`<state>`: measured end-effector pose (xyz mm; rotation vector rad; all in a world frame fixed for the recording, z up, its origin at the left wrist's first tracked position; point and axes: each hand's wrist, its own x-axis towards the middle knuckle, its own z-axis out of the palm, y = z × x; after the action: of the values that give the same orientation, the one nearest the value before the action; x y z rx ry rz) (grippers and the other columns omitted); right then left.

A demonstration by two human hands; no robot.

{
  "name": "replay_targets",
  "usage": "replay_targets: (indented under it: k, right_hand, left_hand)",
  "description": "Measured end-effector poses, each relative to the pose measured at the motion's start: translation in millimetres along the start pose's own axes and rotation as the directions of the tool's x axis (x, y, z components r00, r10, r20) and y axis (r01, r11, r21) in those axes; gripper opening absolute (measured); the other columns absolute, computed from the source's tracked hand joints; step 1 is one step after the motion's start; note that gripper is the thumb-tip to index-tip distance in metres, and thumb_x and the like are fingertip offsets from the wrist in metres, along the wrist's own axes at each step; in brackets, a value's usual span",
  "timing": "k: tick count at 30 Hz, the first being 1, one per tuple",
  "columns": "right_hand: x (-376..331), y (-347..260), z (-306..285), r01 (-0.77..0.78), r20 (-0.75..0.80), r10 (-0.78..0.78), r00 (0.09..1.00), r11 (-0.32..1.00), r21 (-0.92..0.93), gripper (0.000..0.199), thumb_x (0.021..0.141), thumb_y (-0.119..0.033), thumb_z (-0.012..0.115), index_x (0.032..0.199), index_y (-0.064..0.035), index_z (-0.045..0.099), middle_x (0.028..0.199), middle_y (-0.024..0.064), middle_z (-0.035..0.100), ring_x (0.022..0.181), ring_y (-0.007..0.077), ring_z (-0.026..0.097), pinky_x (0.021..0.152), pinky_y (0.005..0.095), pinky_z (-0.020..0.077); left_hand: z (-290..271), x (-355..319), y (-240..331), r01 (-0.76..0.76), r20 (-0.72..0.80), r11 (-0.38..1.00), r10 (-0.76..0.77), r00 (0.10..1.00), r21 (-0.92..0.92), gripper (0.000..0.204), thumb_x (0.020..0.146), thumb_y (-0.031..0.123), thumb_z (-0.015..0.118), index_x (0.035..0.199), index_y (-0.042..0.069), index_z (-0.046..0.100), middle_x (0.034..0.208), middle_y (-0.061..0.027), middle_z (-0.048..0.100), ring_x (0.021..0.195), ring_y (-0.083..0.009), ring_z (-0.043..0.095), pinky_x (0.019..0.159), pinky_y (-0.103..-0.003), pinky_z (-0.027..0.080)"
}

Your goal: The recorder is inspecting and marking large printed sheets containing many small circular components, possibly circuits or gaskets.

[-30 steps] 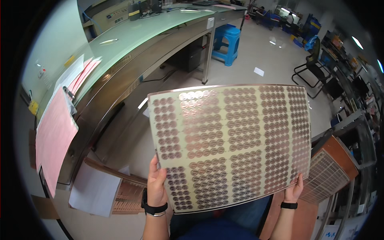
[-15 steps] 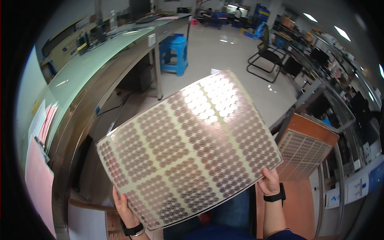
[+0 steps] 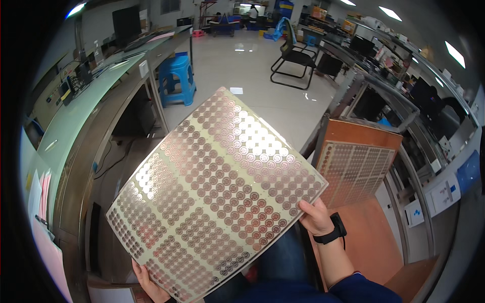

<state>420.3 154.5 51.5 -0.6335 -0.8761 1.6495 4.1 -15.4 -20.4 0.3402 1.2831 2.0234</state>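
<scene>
A large thin panel (image 3: 202, 202), covered with rows of small round metallic patterns on a pale green base, is tilted in front of me. Bright glare lies on its upper right part. My left hand (image 3: 150, 283) grips its lower left edge, with some fingers hidden. At the right corner edge, my right hand (image 3: 317, 217) holds the panel, thumb on the face and the other fingers behind it. A similar patterned panel (image 3: 353, 169) leans against a brown board at the right, apart from my hands.
The brown cart or box (image 3: 369, 237) with a metal frame stands close on my right. On the left runs a long glass-topped bench (image 3: 96, 101). A blue stool (image 3: 177, 81) and a black chair (image 3: 298, 58) stand on the floor ahead. Pink sheets (image 3: 48, 247) hang at the left.
The held panel has turned and shifted left, its left side dropping lower. My view has swung to the right. Both hands keep their grip.
</scene>
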Motion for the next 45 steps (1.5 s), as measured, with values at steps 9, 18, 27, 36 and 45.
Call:
replay_targets:
  k: [9, 18, 27, 36, 45]
  right_hand:
    - [-35.1, 28.0, 38.9, 0.051, 0.118, -0.075, 0.990, 0.979, 0.196, 0.063, 0.093, -0.007, 0.057, 0.147, -0.0046, 0.025, 0.143, 0.0111, 0.042, 0.128, 0.0234, 0.048, 0.103, 0.0392, 0.0437]
    - [-82.6, -42.6, 52.7, 0.525, -0.285, -0.552, 0.784, 0.834, -0.169, 0.041, 0.096, -0.009, 0.051, 0.135, 0.0003, 0.044, 0.127, 0.0098, 0.057, 0.114, 0.0183, 0.055, 0.096, 0.0331, 0.0456]
    - [-227.7, -163.9, -105.7, 0.573, -0.531, -0.602, 0.597, 0.783, -0.244, 0.042, 0.094, -0.003, 0.049, 0.135, 0.0043, 0.042, 0.128, 0.0155, 0.057, 0.110, 0.0244, 0.061, 0.095, 0.0367, 0.0503]
    - [-248.3, -144.9, -228.6, 0.176, -0.853, -0.451, 0.262, 0.891, -0.418, 0.032, 0.090, -0.001, 0.052, 0.120, 0.0070, 0.053, 0.113, 0.0135, 0.060, 0.102, 0.0242, 0.060, 0.091, 0.0373, 0.0493]
    - [-103.5, -147.1, -217.6, 0.067, -0.805, -0.358, 0.472, 0.926, -0.372, 0.062, 0.094, -0.048, 0.056, 0.139, -0.0073, 0.042, 0.131, 0.0131, 0.052, 0.118, 0.0257, 0.055, 0.085, 0.0406, 0.0544]
  left_hand:
    - [17.2, -13.8, -6.2, 0.049, 0.144, 0.975, -0.018, 0.989, -0.217, 0.051, 0.102, 0.017, 0.042, 0.149, 0.011, 0.025, 0.142, -0.0128, 0.042, 0.125, -0.0259, 0.049, 0.102, -0.044, 0.046]
    - [115.5, -80.1, -23.0, 0.276, 0.605, 0.961, -0.208, 0.768, -0.019, 0.050, 0.099, 0.014, 0.053, 0.144, 0.005, 0.032, 0.133, -0.0127, 0.053, 0.116, -0.0232, 0.057, 0.095, -0.038, 0.050]
    - [41.4, -62.9, -11.3, 0.261, 0.560, 0.766, -0.618, 0.552, 0.587, 0.024, 0.100, 0.023, 0.053, 0.101, -0.001, 0.055, 0.092, -0.0169, 0.068, 0.084, -0.0238, 0.067, 0.077, -0.031, 0.054]
    - [-77.3, -92.9, 21.4, -0.583, 0.147, -0.061, -0.942, 0.303, 0.810, 0.031, 0.083, 0.034, 0.056, 0.090, 0.009, 0.073, 0.082, -0.0089, 0.071, 0.074, -0.0228, 0.066, 0.068, -0.036, 0.050]
    - [-54.4, -78.1, 10.6, -0.515, 0.159, 0.051, -0.973, 0.167, 0.856, 0.022, 0.082, 0.023, 0.056, 0.089, 0.007, 0.070, 0.080, -0.0080, 0.067, 0.074, -0.0211, 0.063, 0.068, -0.034, 0.049]
